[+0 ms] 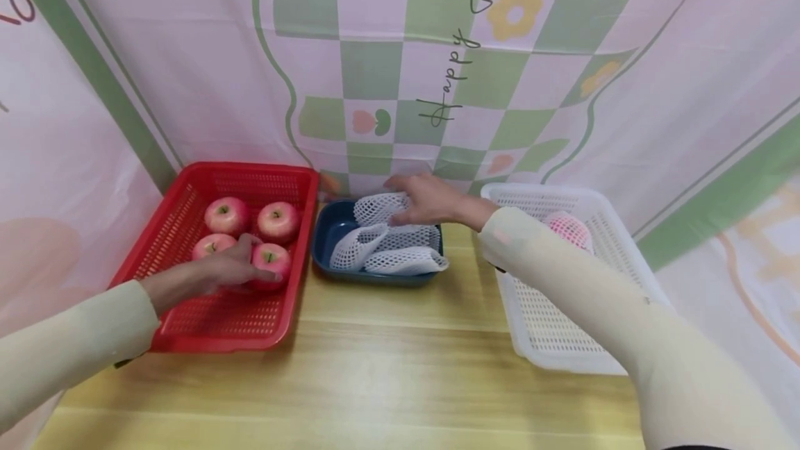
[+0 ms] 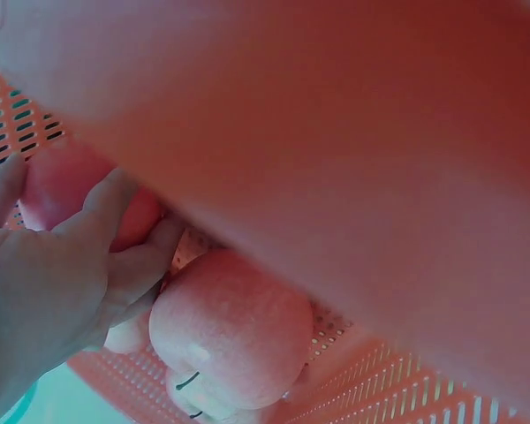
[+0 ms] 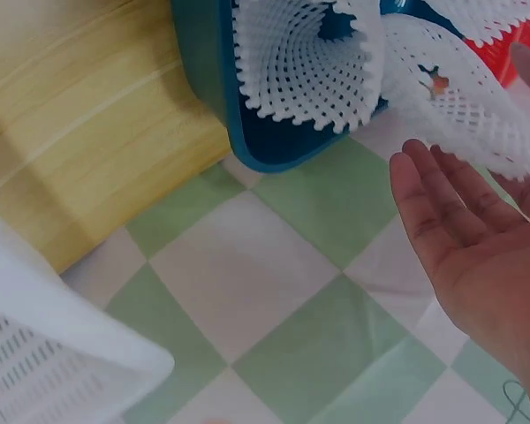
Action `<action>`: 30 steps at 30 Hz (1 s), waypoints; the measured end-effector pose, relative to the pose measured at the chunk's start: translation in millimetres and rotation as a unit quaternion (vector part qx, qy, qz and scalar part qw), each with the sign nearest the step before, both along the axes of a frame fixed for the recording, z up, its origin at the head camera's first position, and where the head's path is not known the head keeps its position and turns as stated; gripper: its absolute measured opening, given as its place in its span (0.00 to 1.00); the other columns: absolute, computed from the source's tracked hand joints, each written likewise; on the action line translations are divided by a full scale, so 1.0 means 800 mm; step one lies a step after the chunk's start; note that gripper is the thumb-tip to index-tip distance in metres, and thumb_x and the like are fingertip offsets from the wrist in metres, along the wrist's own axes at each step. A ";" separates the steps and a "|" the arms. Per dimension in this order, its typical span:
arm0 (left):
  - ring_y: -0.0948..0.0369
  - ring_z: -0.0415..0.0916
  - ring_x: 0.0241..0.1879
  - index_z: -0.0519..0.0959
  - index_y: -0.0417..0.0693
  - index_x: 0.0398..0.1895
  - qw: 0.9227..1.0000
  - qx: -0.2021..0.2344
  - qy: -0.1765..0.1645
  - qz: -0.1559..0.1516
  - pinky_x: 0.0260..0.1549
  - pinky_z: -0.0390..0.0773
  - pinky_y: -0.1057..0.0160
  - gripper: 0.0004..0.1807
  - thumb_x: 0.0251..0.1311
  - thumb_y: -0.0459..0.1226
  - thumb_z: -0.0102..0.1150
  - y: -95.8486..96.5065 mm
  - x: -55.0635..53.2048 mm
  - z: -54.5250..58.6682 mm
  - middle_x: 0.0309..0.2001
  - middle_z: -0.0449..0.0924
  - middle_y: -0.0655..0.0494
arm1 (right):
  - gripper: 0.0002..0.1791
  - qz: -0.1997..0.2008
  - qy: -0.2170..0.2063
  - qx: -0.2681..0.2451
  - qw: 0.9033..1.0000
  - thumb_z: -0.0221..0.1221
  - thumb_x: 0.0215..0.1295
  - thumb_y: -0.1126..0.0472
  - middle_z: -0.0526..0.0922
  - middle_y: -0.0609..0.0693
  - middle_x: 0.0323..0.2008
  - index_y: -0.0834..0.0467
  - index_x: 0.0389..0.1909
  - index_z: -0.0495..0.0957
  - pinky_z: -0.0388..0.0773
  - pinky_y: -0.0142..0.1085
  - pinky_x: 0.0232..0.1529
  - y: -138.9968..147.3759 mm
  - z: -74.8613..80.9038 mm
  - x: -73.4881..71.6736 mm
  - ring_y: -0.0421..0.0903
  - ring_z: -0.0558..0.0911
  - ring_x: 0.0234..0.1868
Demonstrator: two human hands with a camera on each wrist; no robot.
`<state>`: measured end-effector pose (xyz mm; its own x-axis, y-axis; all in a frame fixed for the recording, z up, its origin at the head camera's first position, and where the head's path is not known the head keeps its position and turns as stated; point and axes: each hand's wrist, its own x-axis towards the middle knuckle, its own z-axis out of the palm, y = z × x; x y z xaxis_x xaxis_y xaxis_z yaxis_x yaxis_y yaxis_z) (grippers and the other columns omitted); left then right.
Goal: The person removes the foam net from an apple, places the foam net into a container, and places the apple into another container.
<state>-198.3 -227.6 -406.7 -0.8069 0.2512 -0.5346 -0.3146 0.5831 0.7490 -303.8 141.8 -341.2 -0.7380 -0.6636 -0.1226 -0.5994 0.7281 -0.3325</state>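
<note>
In the head view my left hand (image 1: 234, 266) is in the red basket (image 1: 306, 228), gripping the nearest right apple (image 1: 271, 262). The left wrist view shows fingers and thumb spread around that apple (image 2: 66, 185), with another apple (image 2: 230, 327) beside it. My right hand (image 1: 431, 200) is over the dark blue bin (image 1: 334, 217), thumb and fingers to either side of a white foam net sleeve (image 1: 375, 208). In the right wrist view the fingers of the right hand (image 3: 486, 238) are extended beside the sleeve (image 3: 468, 97); contact is unclear.
More white foam net sleeves (image 1: 403, 261) lie in the bin. Other apples (image 1: 226, 216) sit in the red basket. At right, a white basket (image 1: 521, 328) holds a round item in a pink net (image 1: 570, 229), partly behind my right sleeve. A patterned curtain (image 1: 375, 68) hangs behind the wooden table (image 1: 387, 380).
</note>
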 end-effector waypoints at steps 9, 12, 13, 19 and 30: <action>0.42 0.67 0.63 0.47 0.32 0.71 0.998 -0.042 0.044 -0.030 0.56 0.79 0.50 0.46 0.69 0.45 0.69 0.001 0.001 -0.002 0.67 0.61 0.32 | 0.44 0.005 -0.001 -0.002 1.000 0.72 0.64 0.47 0.82 0.64 0.63 0.63 0.75 0.68 0.83 0.53 0.59 0.015 0.018 0.009 0.58 0.86 0.58; 0.40 0.65 0.66 0.47 0.30 0.71 0.996 -0.052 0.065 -0.042 0.60 0.75 0.45 0.46 0.70 0.44 0.68 0.003 0.001 -0.002 0.68 0.60 0.29 | 0.44 -0.003 -0.001 -0.008 1.000 0.72 0.64 0.48 0.82 0.65 0.63 0.64 0.75 0.68 0.81 0.55 0.61 0.025 0.023 0.011 0.59 0.85 0.59; 0.39 0.64 0.67 0.47 0.28 0.72 0.995 -0.056 0.072 -0.045 0.63 0.74 0.43 0.46 0.70 0.44 0.68 0.003 0.001 -0.001 0.70 0.60 0.27 | 0.44 -0.007 -0.002 -0.011 1.000 0.72 0.64 0.48 0.82 0.65 0.63 0.64 0.75 0.68 0.81 0.55 0.61 0.028 0.025 0.011 0.60 0.85 0.59; 0.34 0.63 0.72 0.49 0.25 0.71 0.990 -0.066 0.114 -0.057 0.69 0.69 0.36 0.43 0.72 0.40 0.66 0.007 0.002 0.001 0.72 0.60 0.21 | 0.43 -0.021 0.012 -0.026 0.999 0.73 0.62 0.47 0.83 0.65 0.61 0.64 0.73 0.70 0.80 0.57 0.62 0.055 0.034 0.013 0.61 0.85 0.58; 0.33 0.69 0.69 0.44 0.26 0.79 0.980 -0.109 0.134 -0.098 0.65 0.74 0.34 0.48 0.72 0.40 0.64 0.007 0.005 0.015 0.71 0.65 0.21 | 0.43 -0.052 0.011 -0.035 0.998 0.72 0.65 0.50 0.80 0.68 0.64 0.67 0.74 0.68 0.80 0.59 0.61 0.113 0.041 0.021 0.64 0.84 0.59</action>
